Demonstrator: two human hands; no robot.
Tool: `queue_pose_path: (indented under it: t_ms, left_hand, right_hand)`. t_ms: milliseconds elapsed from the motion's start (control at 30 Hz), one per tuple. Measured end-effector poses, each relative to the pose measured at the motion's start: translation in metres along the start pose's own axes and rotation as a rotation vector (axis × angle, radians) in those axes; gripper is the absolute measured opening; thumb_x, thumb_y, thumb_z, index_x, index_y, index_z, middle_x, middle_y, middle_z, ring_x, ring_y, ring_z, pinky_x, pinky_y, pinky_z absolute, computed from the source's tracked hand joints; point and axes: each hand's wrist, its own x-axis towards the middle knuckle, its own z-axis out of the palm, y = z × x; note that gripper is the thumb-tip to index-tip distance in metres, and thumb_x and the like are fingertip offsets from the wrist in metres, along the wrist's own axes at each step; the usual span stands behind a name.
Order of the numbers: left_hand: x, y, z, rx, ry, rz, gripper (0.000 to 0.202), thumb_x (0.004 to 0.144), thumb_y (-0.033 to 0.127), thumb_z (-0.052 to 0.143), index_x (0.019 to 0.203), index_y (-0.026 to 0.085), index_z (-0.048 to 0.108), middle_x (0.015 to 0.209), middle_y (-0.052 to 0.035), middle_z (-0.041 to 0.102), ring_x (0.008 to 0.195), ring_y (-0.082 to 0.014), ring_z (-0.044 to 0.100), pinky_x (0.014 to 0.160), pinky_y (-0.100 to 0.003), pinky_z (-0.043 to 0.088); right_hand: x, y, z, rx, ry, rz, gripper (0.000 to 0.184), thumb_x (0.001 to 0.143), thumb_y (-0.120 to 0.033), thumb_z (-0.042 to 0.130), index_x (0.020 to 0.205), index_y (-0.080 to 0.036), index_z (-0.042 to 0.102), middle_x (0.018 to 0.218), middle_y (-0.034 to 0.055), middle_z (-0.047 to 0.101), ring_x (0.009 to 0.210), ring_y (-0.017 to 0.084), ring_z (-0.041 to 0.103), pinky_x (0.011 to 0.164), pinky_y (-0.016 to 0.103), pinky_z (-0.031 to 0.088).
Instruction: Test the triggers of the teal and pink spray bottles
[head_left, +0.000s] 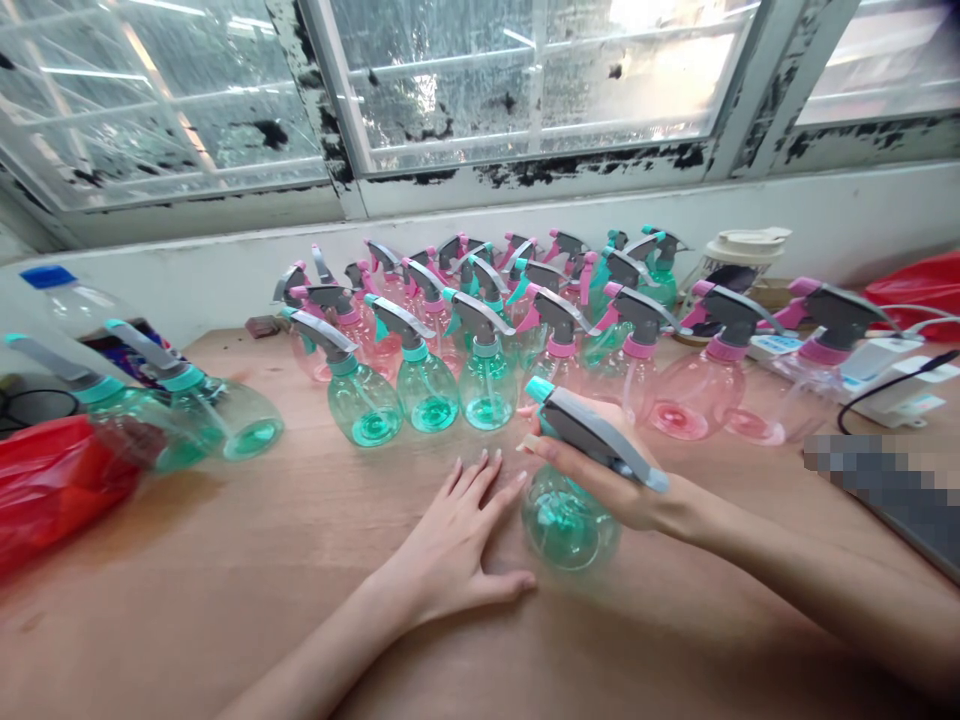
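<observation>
My right hand (600,465) is wrapped round the neck of a green spray bottle (568,525), just under its grey and teal trigger head. The bottle is see-through and its base faces partly toward me. My left hand (457,545) lies on the wooden table (300,560), fingers spread, a little left of that bottle and holding nothing. Beyond my hands stand rows of spray bottles. Green ones, such as the nearest green bottle (487,385), are at the left front. Pink ones, like the pink bottle (697,385), continue to the right.
Two green spray bottles (225,410) lean at the left, by a red plastic bag (67,490) and a blue-capped drink bottle (82,310). At the right are a lidded cup (739,260), white chargers (892,375) with a black cable, and a dark, blurred-out flat object (892,500). Windows rise behind.
</observation>
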Motion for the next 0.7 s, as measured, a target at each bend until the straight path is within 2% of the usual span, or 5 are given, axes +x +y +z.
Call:
queue_pose_path:
  t_ms: [100,200,367,467,700]
  left_hand:
    - [0.0009,0.0008,-0.0021,0.003,-0.013,-0.002,0.095,0.08,0.064,0.067,0.155,0.021,0.027,0.159,-0.0178,0.026,0.146,-0.0395,0.02,0.116,-0.06,0.013]
    - [0.0015,0.002,-0.0038,-0.008,-0.021,-0.009,0.094,0.08,0.062,0.068,0.155,0.02,0.028,0.16,-0.0167,0.024,0.146,-0.0396,0.02,0.117,-0.059,0.014]
    - [0.0009,0.0016,-0.002,-0.009,-0.011,-0.014,0.094,0.079,0.06,0.069,0.155,0.022,0.027,0.161,-0.015,0.021,0.146,-0.0391,0.02,0.117,-0.06,0.014]
    - [0.0013,0.0009,-0.0011,-0.006,-0.015,-0.012,0.094,0.079,0.06,0.069,0.155,0.022,0.027,0.161,-0.0148,0.022,0.146,-0.0388,0.02,0.117,-0.059,0.014]
    - [0.0019,0.0009,-0.0018,-0.023,-0.016,-0.01,0.093,0.08,0.059,0.069,0.154,0.021,0.029,0.162,-0.015,0.019,0.146,-0.0402,0.019,0.116,-0.061,0.014]
  right_hand:
    - [-0.0027,-0.0047,0.0026,-0.01,-0.029,-0.026,0.015,0.091,-0.022,0.056,0.077,-0.02,0.051,0.069,-0.0045,0.048,0.059,0.01,0.045,0.059,0.025,0.042]
    - [-0.006,-0.0057,0.0059,0.059,-0.047,-0.004,0.004,0.089,-0.023,0.058,0.091,-0.019,0.057,0.072,-0.0028,0.055,0.06,0.011,0.051,0.061,0.026,0.046]
    - [-0.0091,-0.0024,0.0096,0.101,-0.017,-0.002,0.02,0.089,-0.023,0.058,0.109,-0.021,0.061,0.073,-0.0023,0.056,0.061,0.013,0.055,0.067,0.029,0.049]
    - [-0.0095,-0.0021,0.0101,0.113,-0.016,-0.005,0.022,0.089,-0.023,0.059,0.111,-0.022,0.061,0.077,-0.0015,0.057,0.06,0.013,0.054,0.068,0.03,0.05]
    - [-0.0088,-0.0029,0.0103,0.105,0.007,-0.028,0.021,0.089,-0.023,0.059,0.109,-0.021,0.061,0.073,-0.0017,0.056,0.06,0.014,0.055,0.064,0.03,0.05]
